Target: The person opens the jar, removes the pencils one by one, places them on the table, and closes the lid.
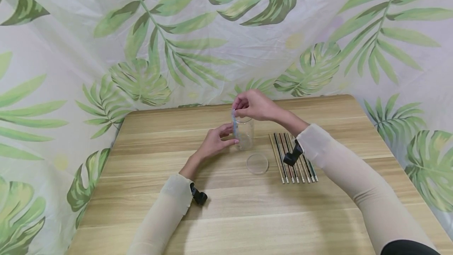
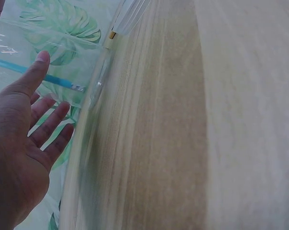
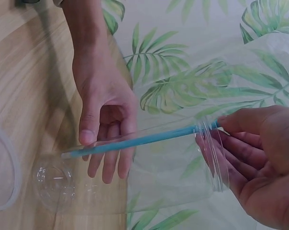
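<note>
A clear jar (image 1: 246, 133) stands upright on the table with its mouth open. Inside, a blue pencil (image 3: 139, 140) leans along the wall, its ferrule end down near the bottom. My right hand (image 1: 256, 105) is over the jar's mouth and pinches the pencil's upper end between thumb and fingers, as the right wrist view shows. At the jar's left side is my left hand (image 1: 216, 141), its thumb and fairly straight fingers spread right at the wall. In the left wrist view, the left thumb overlaps the jar (image 2: 63, 48).
A round clear lid (image 1: 257, 164) lies on the table (image 1: 226, 223) in front of the jar. To its right, several pencils (image 1: 291, 160) lie side by side, eraser ends toward me, partly under my right forearm. A leaf-patterned cloth (image 1: 198, 38) hangs behind the table.
</note>
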`<state>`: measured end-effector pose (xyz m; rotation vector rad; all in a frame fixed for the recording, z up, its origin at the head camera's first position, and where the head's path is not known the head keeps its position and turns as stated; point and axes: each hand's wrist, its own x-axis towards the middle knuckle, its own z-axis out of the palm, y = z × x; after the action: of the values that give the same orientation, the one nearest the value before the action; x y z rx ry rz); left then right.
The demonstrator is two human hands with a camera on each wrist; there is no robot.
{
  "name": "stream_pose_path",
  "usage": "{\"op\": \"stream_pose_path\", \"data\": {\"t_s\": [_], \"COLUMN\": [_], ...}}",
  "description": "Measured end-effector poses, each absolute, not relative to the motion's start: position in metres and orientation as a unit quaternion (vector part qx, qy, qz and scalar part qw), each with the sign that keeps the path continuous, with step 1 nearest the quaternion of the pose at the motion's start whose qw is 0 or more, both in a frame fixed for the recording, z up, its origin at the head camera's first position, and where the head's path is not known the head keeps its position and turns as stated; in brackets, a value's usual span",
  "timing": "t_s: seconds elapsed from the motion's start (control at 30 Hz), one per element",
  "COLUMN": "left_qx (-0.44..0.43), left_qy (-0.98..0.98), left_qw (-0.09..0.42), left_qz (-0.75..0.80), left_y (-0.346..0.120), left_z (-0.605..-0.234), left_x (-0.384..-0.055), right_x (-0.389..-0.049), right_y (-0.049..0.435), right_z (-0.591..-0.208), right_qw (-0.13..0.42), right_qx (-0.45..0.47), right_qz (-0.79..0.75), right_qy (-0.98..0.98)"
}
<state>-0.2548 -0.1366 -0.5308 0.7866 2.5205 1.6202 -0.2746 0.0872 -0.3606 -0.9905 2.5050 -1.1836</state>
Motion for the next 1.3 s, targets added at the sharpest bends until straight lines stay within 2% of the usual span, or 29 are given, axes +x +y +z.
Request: {"op": "stream_pose_path", "data": {"t_s": [0.43, 0.97, 1.3], "left_qx": [0.252, 0.254, 0.256], "left_qy": [0.813, 0.819, 0.813], "left_qw": [0.020, 0.020, 0.011], "left_qz": [0.524, 0.513, 0.523], "left_y": [-0.136, -0.137, -0.135], "left_z": [-0.532, -0.531, -0.532], "left_x": [-0.256, -0.255, -0.255], "right_x": [-0.273, -0.275, -0.276], "right_y": [0.090, 0.099, 0.106], "right_z": [-0.364, -0.367, -0.365], "right_qw": [0.085, 0.055, 0.031], "right_qx": [-0.314, -0.339, -0.319], "right_qz": [-0.493, -0.519, -0.556], "right_qy": [0.807, 0.782, 0.767]}}
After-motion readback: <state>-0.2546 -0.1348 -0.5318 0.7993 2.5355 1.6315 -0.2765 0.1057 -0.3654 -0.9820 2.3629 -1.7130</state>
